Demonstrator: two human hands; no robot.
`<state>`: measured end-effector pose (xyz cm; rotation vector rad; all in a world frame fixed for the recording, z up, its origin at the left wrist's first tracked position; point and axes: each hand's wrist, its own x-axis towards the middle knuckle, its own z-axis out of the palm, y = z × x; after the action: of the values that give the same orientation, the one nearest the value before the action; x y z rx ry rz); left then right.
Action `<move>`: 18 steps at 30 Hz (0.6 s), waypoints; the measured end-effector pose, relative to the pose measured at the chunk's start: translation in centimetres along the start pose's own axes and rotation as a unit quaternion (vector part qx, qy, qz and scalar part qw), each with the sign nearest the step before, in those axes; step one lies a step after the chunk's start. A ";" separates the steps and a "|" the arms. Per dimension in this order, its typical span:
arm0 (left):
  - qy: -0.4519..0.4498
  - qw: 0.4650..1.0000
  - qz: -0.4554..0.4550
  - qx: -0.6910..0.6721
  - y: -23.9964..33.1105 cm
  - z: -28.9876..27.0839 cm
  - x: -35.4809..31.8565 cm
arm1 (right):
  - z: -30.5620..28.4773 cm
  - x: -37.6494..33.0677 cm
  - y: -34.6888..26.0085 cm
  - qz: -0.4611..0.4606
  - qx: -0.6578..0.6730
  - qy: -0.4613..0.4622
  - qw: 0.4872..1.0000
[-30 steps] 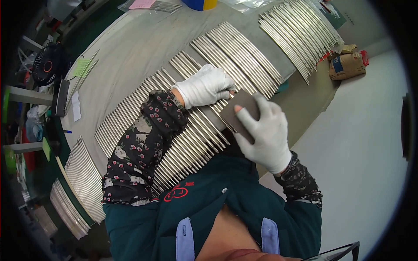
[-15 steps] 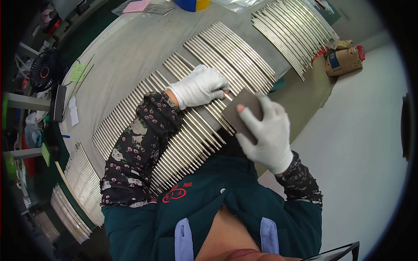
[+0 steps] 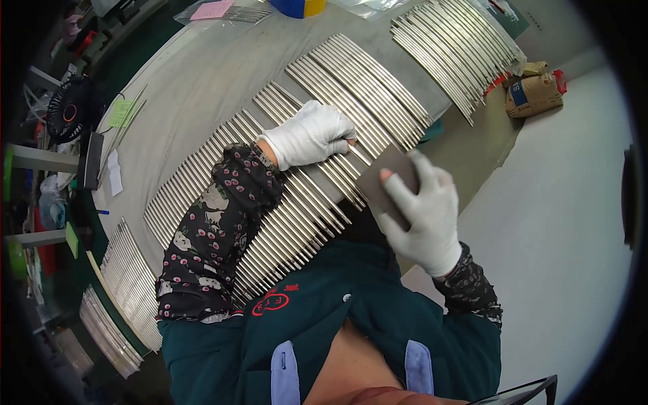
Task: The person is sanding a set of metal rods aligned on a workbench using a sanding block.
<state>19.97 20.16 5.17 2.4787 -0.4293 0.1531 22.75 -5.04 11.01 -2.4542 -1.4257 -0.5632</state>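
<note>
Left hand (image 3: 312,133), white-gloved, fingers curled, presses down on a row of metal rods (image 3: 283,202) laid side by side on the grey table (image 3: 196,81). Right hand (image 3: 422,209), also gloved, grips a dark flat pad (image 3: 385,179) against the near ends of the rods by the table edge. Further rod batches (image 3: 459,47) lie at the far side; black fan (image 3: 67,111) and cardboard box (image 3: 536,94) stand off to the sides.

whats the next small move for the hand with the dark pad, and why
Probably slide the dark pad along the rod ends. The right hand grips it at the table's near edge, against the metal rods, while the left hand presses the row flat.
</note>
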 end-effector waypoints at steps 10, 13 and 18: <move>0.005 1.000 0.002 -0.011 0.0 -0.1 -0.2 | 0.7 -0.4 0.0 -0.027 0.023 -0.066 0.997; 0.014 1.000 0.005 -0.005 0.2 -0.4 -0.4 | 0.3 0.3 2.6 0.043 -0.066 0.025 0.997; 0.008 1.000 -0.010 0.000 0.1 -0.1 -0.4 | 0.6 0.0 1.8 0.019 0.085 -0.014 0.996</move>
<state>19.55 20.24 5.27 2.4786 -0.3980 0.1654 24.37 -5.72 10.45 -2.3584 -1.3727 -0.3835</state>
